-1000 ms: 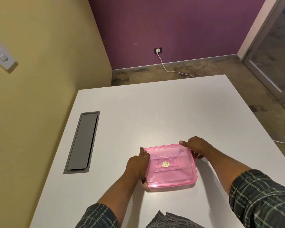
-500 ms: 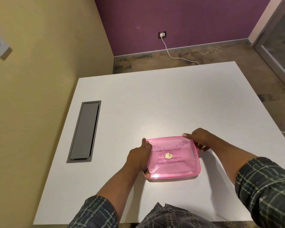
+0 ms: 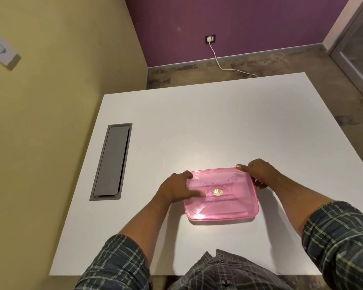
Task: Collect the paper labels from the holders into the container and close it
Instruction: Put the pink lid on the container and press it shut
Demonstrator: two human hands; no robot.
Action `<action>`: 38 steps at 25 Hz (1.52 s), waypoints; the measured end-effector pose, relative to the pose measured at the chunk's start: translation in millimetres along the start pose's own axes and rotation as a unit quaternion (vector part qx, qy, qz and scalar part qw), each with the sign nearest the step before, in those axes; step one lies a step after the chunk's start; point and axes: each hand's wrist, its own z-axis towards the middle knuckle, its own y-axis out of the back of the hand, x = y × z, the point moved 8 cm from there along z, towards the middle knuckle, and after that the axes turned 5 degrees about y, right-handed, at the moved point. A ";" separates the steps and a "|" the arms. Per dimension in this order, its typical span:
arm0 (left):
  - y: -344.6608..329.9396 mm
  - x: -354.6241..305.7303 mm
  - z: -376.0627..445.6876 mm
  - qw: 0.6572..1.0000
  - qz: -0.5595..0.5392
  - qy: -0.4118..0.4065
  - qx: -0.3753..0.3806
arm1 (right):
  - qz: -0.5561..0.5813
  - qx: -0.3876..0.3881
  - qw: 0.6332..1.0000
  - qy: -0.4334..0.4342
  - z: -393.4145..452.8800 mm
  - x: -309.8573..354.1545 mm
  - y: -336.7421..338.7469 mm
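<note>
Nearest the camera, two plaid sleeves (image 3: 342,237) reached forward over the white counter (image 3: 218,126). Just beyond them, toward the near middle of the counter, a translucent pink container (image 3: 222,208) lay flat with its lid on; a small gold sticker (image 3: 217,192) showed at the lid's centre. The left hand (image 3: 176,188) rested at the container's left edge, fingers loosely spread, its thumb lying across the lid and the fingertips at the far left corner, pressing rather than gripping. The right hand (image 3: 258,172) sat at the far right corner, fingers curled over the rim, the forefinger along the far edge. Further left, a grey cable hatch (image 3: 111,162) was set into the counter. Beyond the counter, a white cord (image 3: 220,63) ran across the floor up to a wall socket (image 3: 210,39) on the purple wall.
</note>
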 end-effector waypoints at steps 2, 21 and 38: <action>17.3 13.6 7.1 0.981 -0.163 0.072 -0.079 | -0.004 -0.022 1.000 0.008 -4.7 0.3 1.0; -26.5 55.0 40.4 0.783 -0.511 0.348 -0.067 | -0.029 -0.067 0.997 0.012 0.6 2.0 3.1; 11.4 12.5 3.9 0.961 -0.159 0.131 -0.186 | -0.244 -0.172 0.947 0.117 -19.8 -1.3 -0.7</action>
